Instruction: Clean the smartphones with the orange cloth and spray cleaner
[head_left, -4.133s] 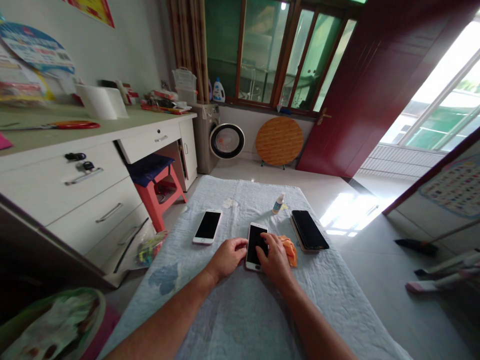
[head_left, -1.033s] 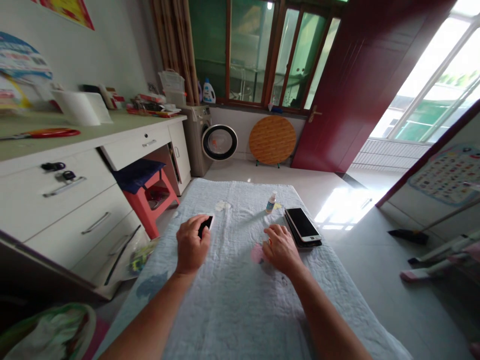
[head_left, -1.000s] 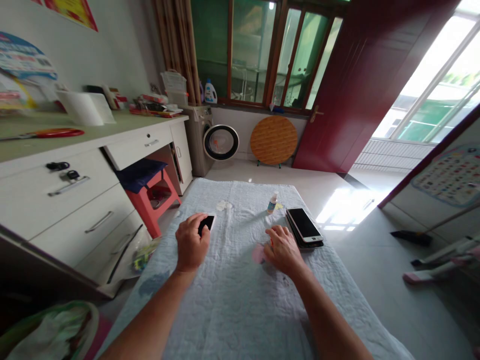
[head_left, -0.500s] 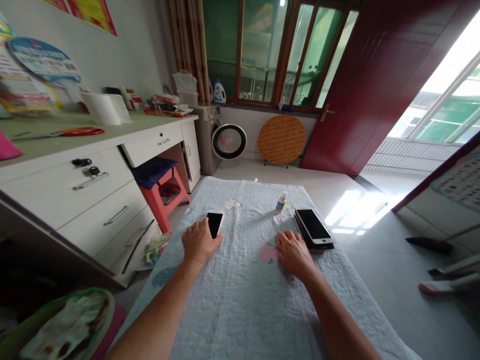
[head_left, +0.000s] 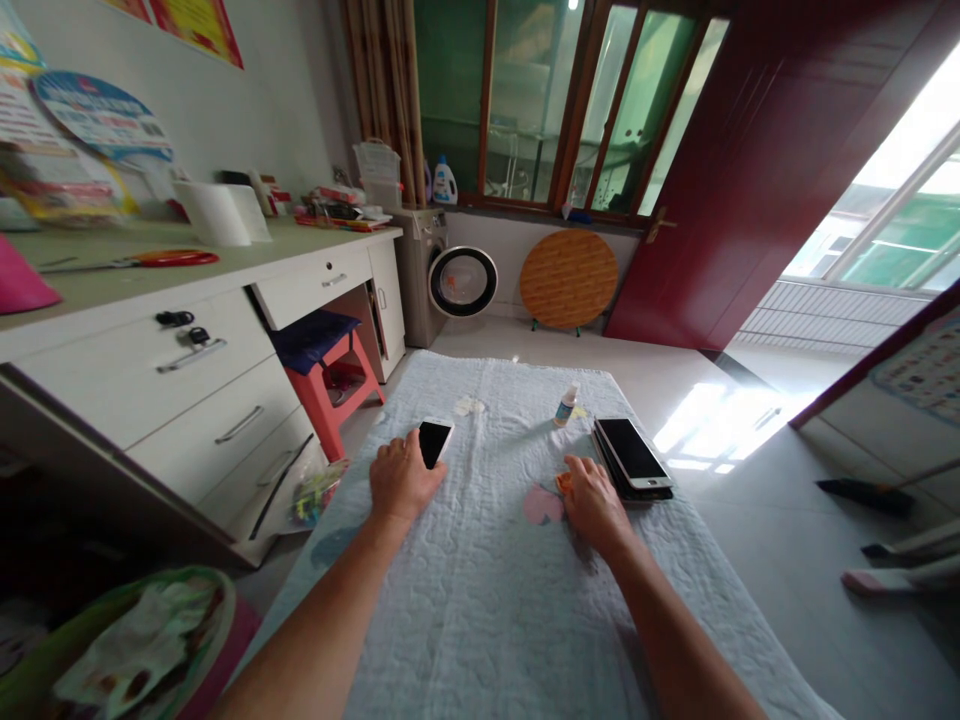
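A white smartphone (head_left: 433, 442) with a dark screen lies on the pale blue quilted cloth (head_left: 480, 580). My left hand (head_left: 401, 478) grips its near left side, thumb along one edge and fingers over the other. To the right, my right hand (head_left: 595, 500) is closed on a small crumpled orange cloth (head_left: 563, 484), mostly hidden under the fingers and resting on the quilt. Just beyond that hand, another white smartphone (head_left: 632, 450) lies on top of a dark flat stack (head_left: 654, 494). A small spray bottle (head_left: 566, 406) stands upright behind them.
A desk with drawers (head_left: 210, 370) runs along the left, a red stool (head_left: 330, 380) under it. At lower left is a bin (head_left: 225, 640) with waste. A washing machine (head_left: 420, 270) with its door open, a round folded tabletop (head_left: 568, 280) and a red door (head_left: 697, 190) are behind.
The view has shifted slightly. More of the orange cloth shows beside my right fingers, which have lifted and moved a little. My left hand keeps its hold on the smartphone.
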